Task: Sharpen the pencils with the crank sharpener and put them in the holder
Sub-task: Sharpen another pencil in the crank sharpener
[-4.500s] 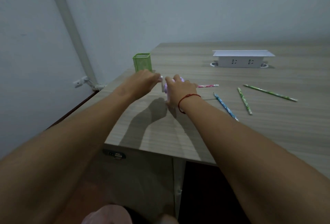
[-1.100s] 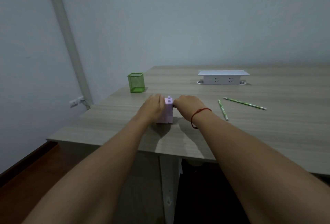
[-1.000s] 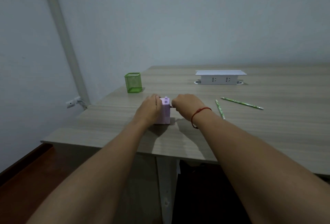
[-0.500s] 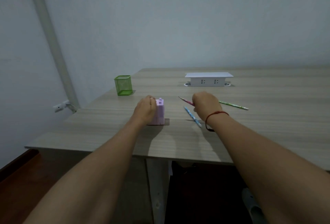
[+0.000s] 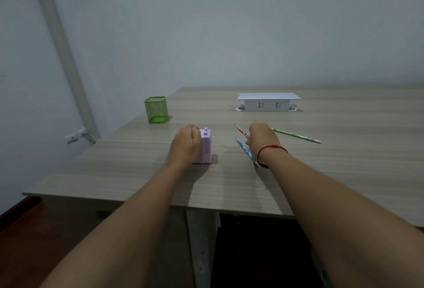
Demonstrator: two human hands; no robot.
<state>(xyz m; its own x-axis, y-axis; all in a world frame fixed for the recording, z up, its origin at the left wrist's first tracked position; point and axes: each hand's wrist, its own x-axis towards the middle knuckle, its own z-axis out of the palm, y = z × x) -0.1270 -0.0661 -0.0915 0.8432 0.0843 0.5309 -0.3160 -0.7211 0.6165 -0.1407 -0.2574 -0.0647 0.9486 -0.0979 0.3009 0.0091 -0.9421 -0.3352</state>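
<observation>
Now, as I judge it, I am at the feeding step: bringing a pencil to the sharpener. My left hand sits at centre frame, its fingers curled over the top and left side of the purple sharpener, clamping it to the counter. My right hand, just right of centre, has its fingers closed on the pink pencil, whose free end sticks out up and to the left. The blue pencil lies flat just below it, and the green pencil lies to the right of that hand. No pencil shows above the rim of the green mesh holder at the upper left of the counter, so I take none to be finished.

The next move calls for swinging the pink pencil left, lining its end up with the sharpener's hole and pushing it in while my left hand pins the body down; then one hand must take the crank.

Much is hidden. I can see neither crank nor hole. My right fingertips are mostly behind the back of the hand, so the exact pinch is unclear. The blue pencil's near end runs under my wrist. Whether the pink tip is blunt is too small to tell.
</observation>
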